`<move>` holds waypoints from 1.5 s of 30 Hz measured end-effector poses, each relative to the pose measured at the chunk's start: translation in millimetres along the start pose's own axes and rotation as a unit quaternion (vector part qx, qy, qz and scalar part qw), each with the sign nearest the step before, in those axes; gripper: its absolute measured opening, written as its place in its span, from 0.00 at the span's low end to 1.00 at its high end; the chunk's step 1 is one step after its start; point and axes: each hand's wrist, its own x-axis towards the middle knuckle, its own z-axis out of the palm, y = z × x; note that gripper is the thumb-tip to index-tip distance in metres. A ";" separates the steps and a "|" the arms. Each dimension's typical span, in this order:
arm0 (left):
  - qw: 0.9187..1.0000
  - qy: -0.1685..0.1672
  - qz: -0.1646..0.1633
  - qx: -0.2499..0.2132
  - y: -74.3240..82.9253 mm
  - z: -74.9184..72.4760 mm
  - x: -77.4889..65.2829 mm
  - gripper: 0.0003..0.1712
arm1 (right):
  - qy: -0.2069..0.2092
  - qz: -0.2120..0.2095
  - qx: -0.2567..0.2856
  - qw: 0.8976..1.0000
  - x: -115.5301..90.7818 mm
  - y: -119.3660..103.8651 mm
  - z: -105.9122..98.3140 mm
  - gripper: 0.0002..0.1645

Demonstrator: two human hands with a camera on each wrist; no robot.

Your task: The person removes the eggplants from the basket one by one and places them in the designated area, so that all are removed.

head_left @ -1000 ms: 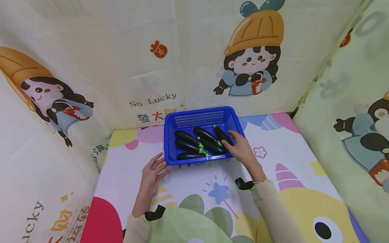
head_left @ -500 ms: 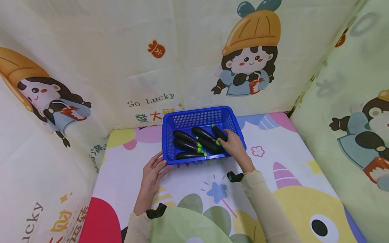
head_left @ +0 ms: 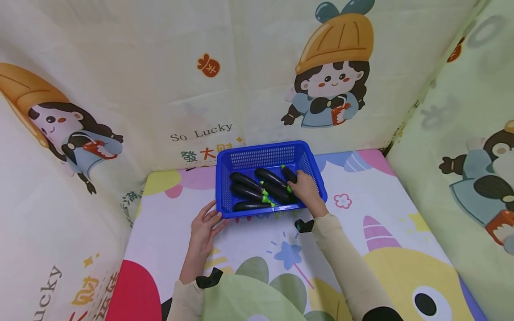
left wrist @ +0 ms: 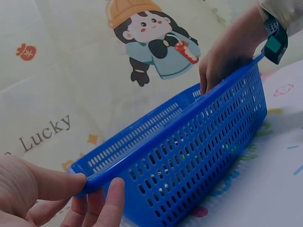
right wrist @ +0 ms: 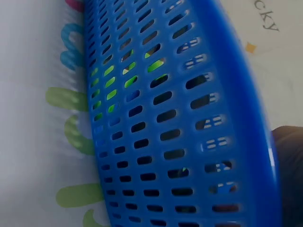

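A blue plastic basket (head_left: pixel 259 155) holds several dark purple eggplants (head_left: pixel 246 192) with green stem ends. My left hand (head_left: pixel 202 229) is at its near left corner; in the left wrist view the thumb lies over the basket rim (left wrist: pixel 142 158) with fingers beneath, pinching it. My right hand (head_left: pixel 307 189) reaches inside at the right and grips the rightmost eggplant (head_left: pixel 288 174), whose lower part the hand covers. In the right wrist view the slotted basket wall (right wrist: pixel 156 127) hides most of the contents, and only a dark bit of the hand (right wrist: pixel 291 165) shows.
The basket stands at the back of a table covered with a printed cartoon cloth (head_left: pixel 321 258). Behind it hangs a cream printed curtain (head_left: pixel 249 89); another curtain (head_left: pixel 437 147) closes the right side. Each wrist carries a small black device.
My right hand has moved slightly left and farther into the basket, closing round the rightmost eggplant. My left hand stays at the corner. The basket and the other eggplants look the same.
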 end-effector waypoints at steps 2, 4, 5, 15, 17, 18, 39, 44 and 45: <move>1.000 -0.001 0.001 -0.003 0.1 0.7 0.1 0.32 | 0.001 0.004 -0.009 1.000 2.3 -1.1 1.6 0.32; 1.000 -0.002 0.001 -0.007 0.2 1.4 -0.1 0.33 | 0.004 0.007 -0.025 1.000 4.3 -2.4 2.7 0.28; 1.000 -0.003 0.000 -0.005 0.2 1.6 -0.3 0.33 | 0.004 0.009 -0.032 0.999 4.8 -3.0 3.0 0.26; 1.000 -0.001 0.008 0.001 -1.2 0.0 -2.3 0.32 | 0.001 0.031 -0.084 0.996 6.8 -7.0 5.5 0.18; 1.000 0.000 0.009 0.000 -2.2 -0.8 -2.5 0.32 | 0.006 0.029 -0.091 0.995 6.6 -6.1 7.1 0.17; 1.000 0.001 0.009 0.001 -2.4 -1.0 -2.9 0.32 | 0.009 0.028 -0.095 0.995 6.4 -5.8 8.1 0.17; 1.000 -0.003 0.012 -0.004 -5.8 0.3 -0.4 0.32 | 0.010 0.030 -0.067 0.997 4.0 -5.0 4.4 0.18; 1.000 -0.003 0.011 -0.005 -5.3 -0.2 -1.2 0.32 | 0.003 0.057 -0.040 0.998 -2.4 -11.4 -4.9 0.21; 1.000 -0.004 0.011 -0.005 -5.3 -0.3 -0.9 0.32 | 0.003 0.061 -0.035 0.998 -3.3 -11.6 -6.5 0.22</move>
